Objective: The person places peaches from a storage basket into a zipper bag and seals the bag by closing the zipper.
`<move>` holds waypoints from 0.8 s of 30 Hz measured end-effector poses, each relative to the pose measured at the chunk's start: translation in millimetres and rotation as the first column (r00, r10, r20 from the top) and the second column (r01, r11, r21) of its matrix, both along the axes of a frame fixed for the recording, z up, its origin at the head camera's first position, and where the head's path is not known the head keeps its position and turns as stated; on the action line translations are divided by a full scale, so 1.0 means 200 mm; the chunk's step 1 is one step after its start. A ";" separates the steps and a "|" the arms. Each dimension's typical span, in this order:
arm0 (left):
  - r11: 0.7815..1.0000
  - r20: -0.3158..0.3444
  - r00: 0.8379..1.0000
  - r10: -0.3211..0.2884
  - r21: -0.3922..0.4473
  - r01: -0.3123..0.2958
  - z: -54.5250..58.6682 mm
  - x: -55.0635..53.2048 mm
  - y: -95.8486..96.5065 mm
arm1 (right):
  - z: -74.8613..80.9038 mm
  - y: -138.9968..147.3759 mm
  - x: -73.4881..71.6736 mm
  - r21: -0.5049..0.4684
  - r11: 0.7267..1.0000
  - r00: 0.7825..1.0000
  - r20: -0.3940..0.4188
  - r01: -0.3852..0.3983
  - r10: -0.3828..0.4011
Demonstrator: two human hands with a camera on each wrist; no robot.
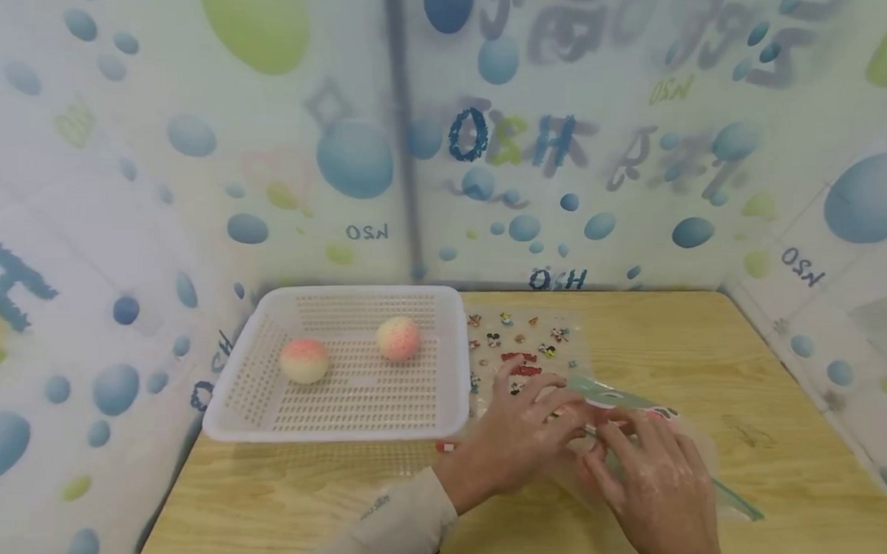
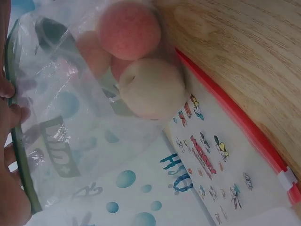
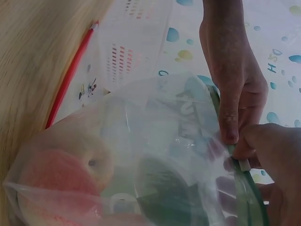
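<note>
I see both hands pinching the green zip edge of the clear bag [image 1: 640, 433] on the table [image 1: 747, 356]: left hand [image 1: 518, 441], right hand [image 1: 656, 481]. 2 peaches [image 2: 150, 87] sit inside the bag.

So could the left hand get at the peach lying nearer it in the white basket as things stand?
Probably yes, once freed: the left hand pinches the bag's green zip strip, but the basket is open-topped beside it, and nothing covers that peach.

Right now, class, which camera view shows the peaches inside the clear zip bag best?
The left wrist view: peaches show clearly through the clear zip bag. The right wrist view blurs them; in the head view both hands cover the bag.
</note>
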State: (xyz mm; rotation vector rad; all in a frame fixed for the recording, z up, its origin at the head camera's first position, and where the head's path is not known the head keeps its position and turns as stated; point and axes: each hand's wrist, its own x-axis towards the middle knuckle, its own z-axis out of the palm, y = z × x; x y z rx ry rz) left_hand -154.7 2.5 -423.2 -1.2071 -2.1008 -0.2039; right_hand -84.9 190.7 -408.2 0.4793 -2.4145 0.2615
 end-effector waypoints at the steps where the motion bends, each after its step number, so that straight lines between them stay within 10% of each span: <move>1: 1.000 0.016 1.000 -0.002 0.009 0.002 0.00 0.00 0.00 | 0.00 0.00 0.00 0.003 1.000 1.000 -0.008 -0.002 0.002; 11: 1.000 0.158 0.987 -0.024 0.015 0.022 0.00 0.00 0.00 | 0.01 0.02 0.02 0.006 0.999 0.997 0.049 0.052 -0.053; 24: 1.000 0.147 0.989 0.000 -0.006 0.001 -0.01 -0.01 0.00 | 0.01 0.05 0.02 0.023 0.999 0.998 0.032 0.044 -0.045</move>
